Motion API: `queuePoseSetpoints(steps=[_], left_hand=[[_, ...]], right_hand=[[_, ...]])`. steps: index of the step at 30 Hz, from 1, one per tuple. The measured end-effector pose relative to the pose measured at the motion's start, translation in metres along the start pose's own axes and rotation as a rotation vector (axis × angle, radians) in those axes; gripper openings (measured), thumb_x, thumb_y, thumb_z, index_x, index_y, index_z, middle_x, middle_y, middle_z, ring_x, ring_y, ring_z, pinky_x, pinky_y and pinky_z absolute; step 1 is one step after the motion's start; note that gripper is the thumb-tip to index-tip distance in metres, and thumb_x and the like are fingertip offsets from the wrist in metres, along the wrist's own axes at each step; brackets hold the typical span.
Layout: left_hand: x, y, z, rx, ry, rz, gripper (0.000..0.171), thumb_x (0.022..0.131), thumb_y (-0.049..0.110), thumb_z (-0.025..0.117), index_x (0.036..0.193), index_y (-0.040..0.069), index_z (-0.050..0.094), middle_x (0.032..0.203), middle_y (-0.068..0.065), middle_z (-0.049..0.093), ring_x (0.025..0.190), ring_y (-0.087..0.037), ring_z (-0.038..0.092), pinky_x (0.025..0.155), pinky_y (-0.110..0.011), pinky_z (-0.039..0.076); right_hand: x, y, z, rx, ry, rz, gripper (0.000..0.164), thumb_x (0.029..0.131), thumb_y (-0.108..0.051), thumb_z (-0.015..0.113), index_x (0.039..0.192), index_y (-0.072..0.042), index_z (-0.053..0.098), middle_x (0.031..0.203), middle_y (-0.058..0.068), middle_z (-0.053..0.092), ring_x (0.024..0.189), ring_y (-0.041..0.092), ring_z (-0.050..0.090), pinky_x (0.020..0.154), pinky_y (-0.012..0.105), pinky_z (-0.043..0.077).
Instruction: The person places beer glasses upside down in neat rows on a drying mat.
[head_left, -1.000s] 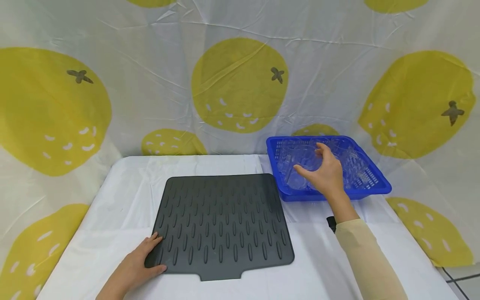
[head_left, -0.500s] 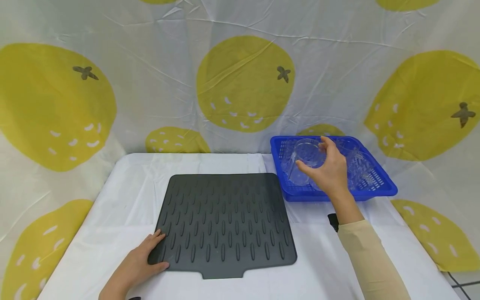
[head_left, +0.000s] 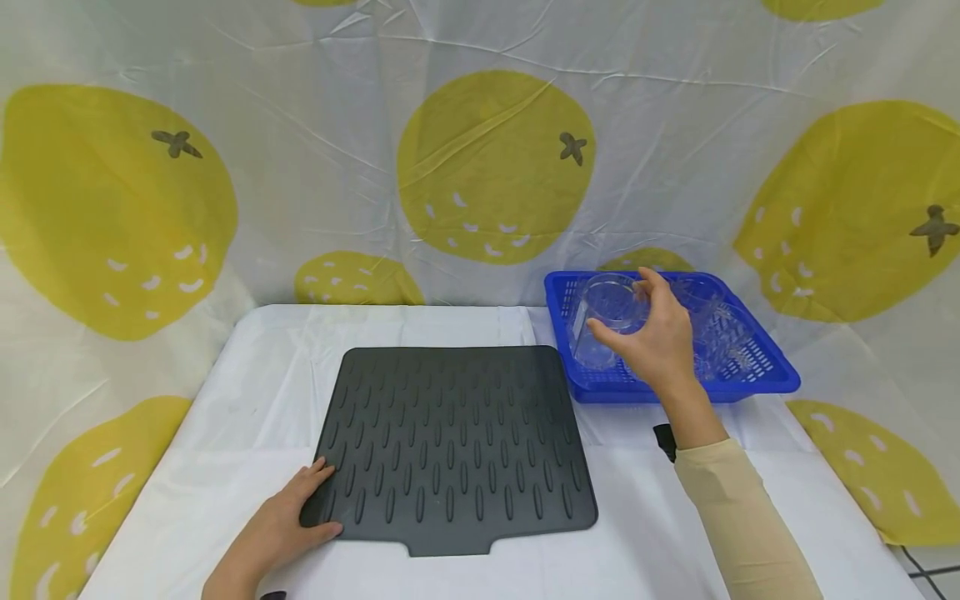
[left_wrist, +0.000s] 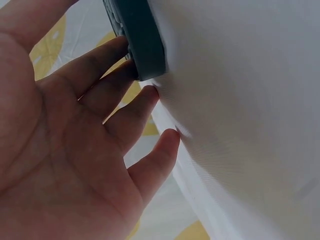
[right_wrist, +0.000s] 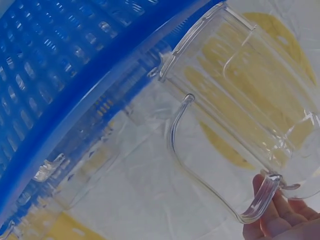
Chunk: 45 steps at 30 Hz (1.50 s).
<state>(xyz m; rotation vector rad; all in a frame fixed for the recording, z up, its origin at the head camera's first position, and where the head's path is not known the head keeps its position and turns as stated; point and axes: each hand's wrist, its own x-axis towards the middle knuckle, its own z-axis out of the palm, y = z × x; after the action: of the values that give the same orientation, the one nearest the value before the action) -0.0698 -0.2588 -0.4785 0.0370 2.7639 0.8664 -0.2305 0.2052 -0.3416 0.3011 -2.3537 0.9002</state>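
Observation:
In the head view my right hand (head_left: 663, 346) grips a clear mug (head_left: 611, 302) over the blue basket (head_left: 637, 392). The right wrist view shows the see-through mug (right_wrist: 245, 95) from its handle side, rim towards the basket, with my fingers (right_wrist: 272, 220) curled at its base. Ribbed and dark grey, the mat (head_left: 457, 483) lies flat on the white cloth. My left hand (head_left: 281, 521) rests on the mat's near left corner, thumb at the front edge. In the left wrist view, fingertips touch the side of the mat (left_wrist: 145, 47).
More clear items (head_left: 723, 333) sit in the basket, their shapes hard to make out. The basket stands at the back right, beside the mat's far right corner. A white cloth (head_left: 225, 417) covers the table, and a lemon-printed curtain (head_left: 322, 192) hangs behind it.
The right hand has lifted slightly, and the mug's round base shows more plainly between its fingers. The head view has shifted a little. The left hand stays at the mat's corner.

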Motion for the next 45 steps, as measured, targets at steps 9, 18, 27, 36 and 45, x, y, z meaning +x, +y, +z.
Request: queuePoseSetpoints(steps=[9, 18, 27, 36, 45], left_hand=[[-0.001, 0.000, 0.000, 0.008, 0.005, -0.011, 0.091, 0.072, 0.041, 0.084, 0.145, 0.004, 0.045, 0.154, -0.019, 0.032, 0.139, -0.047, 0.025, 0.105, -0.064, 0.030], [-0.001, 0.003, -0.001, 0.010, 0.005, -0.014, 0.090, 0.072, 0.040, 0.084, 0.145, 0.004, 0.045, 0.154, -0.018, 0.032, 0.139, -0.047, 0.025, 0.105, -0.064, 0.030], [0.001, 0.003, 0.000, 0.007, 0.011, -0.016, 0.089, 0.072, 0.039, 0.084, 0.145, 0.005, 0.045, 0.155, -0.017, 0.032, 0.140, -0.046, 0.025, 0.105, -0.064, 0.030], [0.000, 0.004, 0.000, 0.009, 0.017, -0.023, 0.089, 0.072, 0.037, 0.085, 0.144, 0.003, 0.046, 0.154, -0.018, 0.033, 0.139, -0.046, 0.026, 0.106, -0.063, 0.030], [-0.001, 0.002, -0.001, 0.007, 0.019, -0.011, 0.089, 0.072, 0.039, 0.085, 0.144, 0.005, 0.046, 0.154, -0.017, 0.034, 0.139, -0.045, 0.027, 0.106, -0.063, 0.030]], right_hand=[[0.001, -0.011, 0.003, 0.035, 0.001, -0.032, 0.086, 0.072, -0.023, 0.085, 0.143, -0.002, 0.040, 0.124, 0.025, 0.058, 0.111, 0.040, 0.054, 0.090, 0.060, 0.043], [-0.001, -0.022, 0.011, 0.102, -0.033, -0.031, 0.087, 0.073, -0.020, 0.086, 0.143, -0.001, 0.039, 0.123, 0.024, 0.058, 0.112, 0.039, 0.054, 0.092, 0.059, 0.043], [-0.003, -0.030, 0.017, 0.144, -0.075, -0.024, 0.087, 0.073, -0.020, 0.086, 0.144, 0.000, 0.038, 0.124, 0.023, 0.058, 0.114, 0.038, 0.053, 0.095, 0.060, 0.041], [-0.008, -0.036, 0.026, 0.163, -0.130, -0.024, 0.088, 0.075, -0.023, 0.085, 0.146, -0.002, 0.037, 0.125, 0.023, 0.057, 0.117, 0.040, 0.051, 0.095, 0.062, 0.040], [-0.009, -0.043, 0.034, 0.203, -0.151, -0.020, 0.090, 0.074, -0.025, 0.085, 0.146, -0.002, 0.036, 0.126, 0.021, 0.056, 0.117, 0.038, 0.051, 0.094, 0.061, 0.041]])
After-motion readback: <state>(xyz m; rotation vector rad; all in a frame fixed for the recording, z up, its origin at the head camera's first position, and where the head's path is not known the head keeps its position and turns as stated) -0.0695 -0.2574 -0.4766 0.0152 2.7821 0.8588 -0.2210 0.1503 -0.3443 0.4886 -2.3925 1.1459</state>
